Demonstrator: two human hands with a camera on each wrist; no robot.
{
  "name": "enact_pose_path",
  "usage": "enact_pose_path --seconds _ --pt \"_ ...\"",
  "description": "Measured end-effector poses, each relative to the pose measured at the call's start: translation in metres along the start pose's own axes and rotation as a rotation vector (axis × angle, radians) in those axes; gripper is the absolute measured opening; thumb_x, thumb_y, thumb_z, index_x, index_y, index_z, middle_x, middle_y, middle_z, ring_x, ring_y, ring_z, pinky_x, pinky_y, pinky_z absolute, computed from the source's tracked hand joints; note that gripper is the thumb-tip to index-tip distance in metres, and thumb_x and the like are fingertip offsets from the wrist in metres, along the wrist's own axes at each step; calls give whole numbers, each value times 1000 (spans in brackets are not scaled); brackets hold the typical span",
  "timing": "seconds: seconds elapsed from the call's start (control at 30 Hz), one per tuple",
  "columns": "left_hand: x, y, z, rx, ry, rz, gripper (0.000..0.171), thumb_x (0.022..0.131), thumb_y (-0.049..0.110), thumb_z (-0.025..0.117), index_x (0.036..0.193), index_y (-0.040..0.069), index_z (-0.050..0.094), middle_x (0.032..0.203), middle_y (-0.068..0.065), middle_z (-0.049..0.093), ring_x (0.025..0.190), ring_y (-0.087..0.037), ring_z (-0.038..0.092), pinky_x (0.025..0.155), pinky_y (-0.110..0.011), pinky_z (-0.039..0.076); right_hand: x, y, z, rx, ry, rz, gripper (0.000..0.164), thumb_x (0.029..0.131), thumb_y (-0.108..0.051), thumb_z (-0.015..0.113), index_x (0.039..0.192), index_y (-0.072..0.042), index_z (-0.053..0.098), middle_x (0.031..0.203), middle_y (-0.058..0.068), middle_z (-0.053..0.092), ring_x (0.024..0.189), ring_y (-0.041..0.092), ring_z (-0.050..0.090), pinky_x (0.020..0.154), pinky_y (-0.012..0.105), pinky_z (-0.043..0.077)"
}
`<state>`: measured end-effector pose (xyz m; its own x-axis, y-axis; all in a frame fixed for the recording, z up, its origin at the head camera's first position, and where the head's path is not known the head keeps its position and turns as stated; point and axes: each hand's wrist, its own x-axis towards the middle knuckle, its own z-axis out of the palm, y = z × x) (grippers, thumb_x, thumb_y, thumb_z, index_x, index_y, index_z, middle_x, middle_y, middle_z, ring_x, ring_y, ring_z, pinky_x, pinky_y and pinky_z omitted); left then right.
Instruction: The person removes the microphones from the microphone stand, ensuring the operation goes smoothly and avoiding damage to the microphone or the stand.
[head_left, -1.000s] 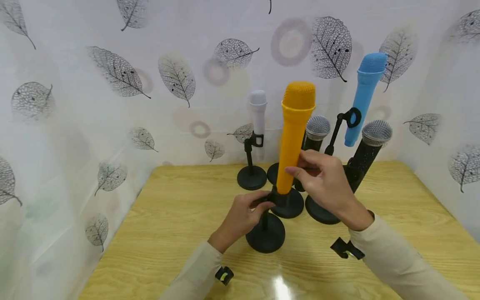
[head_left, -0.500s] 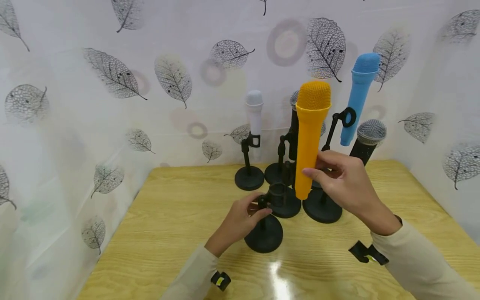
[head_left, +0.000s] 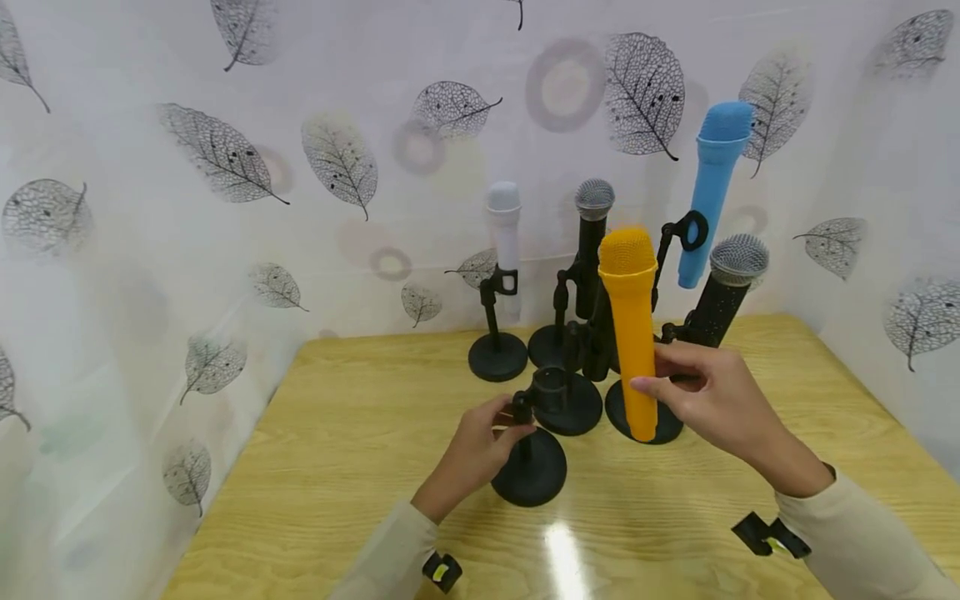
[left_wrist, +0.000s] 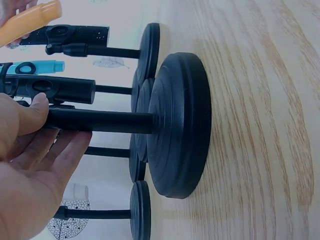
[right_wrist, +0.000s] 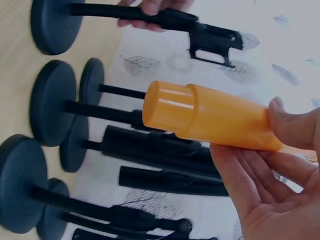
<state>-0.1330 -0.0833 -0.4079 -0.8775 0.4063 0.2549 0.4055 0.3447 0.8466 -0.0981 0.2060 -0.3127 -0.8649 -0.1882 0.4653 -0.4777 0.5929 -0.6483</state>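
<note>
My right hand [head_left: 720,404] pinches an orange microphone [head_left: 632,333] between thumb and fingers, holding it nearly upright with its head up. In the right wrist view the microphone's plain lower end [right_wrist: 170,107] points away from the palm. My left hand [head_left: 474,450] holds the thin pole [left_wrist: 105,120] of a black desktop microphone stand, whose round base [head_left: 529,471] rests on the table. Atop that stand, the holder clip [head_left: 550,388] has nothing in it, and the orange microphone is apart from it, to its right.
Several other stands crowd behind. They bear a white microphone [head_left: 503,221], a blue microphone [head_left: 711,196], and black microphones with silver heads, such as a back one [head_left: 592,250] and a right one [head_left: 727,292]. The wooden table [head_left: 360,467] meets a leaf-patterned backdrop [head_left: 187,275].
The orange microphone came up out of the stand's clip, then moved right and down in my right hand. My left hand has stayed on the stand.
</note>
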Motion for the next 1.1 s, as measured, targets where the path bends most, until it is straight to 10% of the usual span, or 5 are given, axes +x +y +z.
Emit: enact_pose_path --seconds 0.23,1.1 --pt "-2 -3 -6 22 7 -4 15 97 10 70 110 5 66 107 -4 70 104 -21 69 84 -27 59 -16 20 -2 -23 -82 131 38 88 -10 80 121 6 70 108 17 73 90 25 71 68 25 60" --pt "-13 -25 -49 86 186 -24 16 98 3 66 113 8 68 111 -9 72 103 -26 71 84 -36 60 -73 76 -11 -91 -342 263 37 88 -16 81 115 9 72 99 7 75 76 4 63 66 24 57"
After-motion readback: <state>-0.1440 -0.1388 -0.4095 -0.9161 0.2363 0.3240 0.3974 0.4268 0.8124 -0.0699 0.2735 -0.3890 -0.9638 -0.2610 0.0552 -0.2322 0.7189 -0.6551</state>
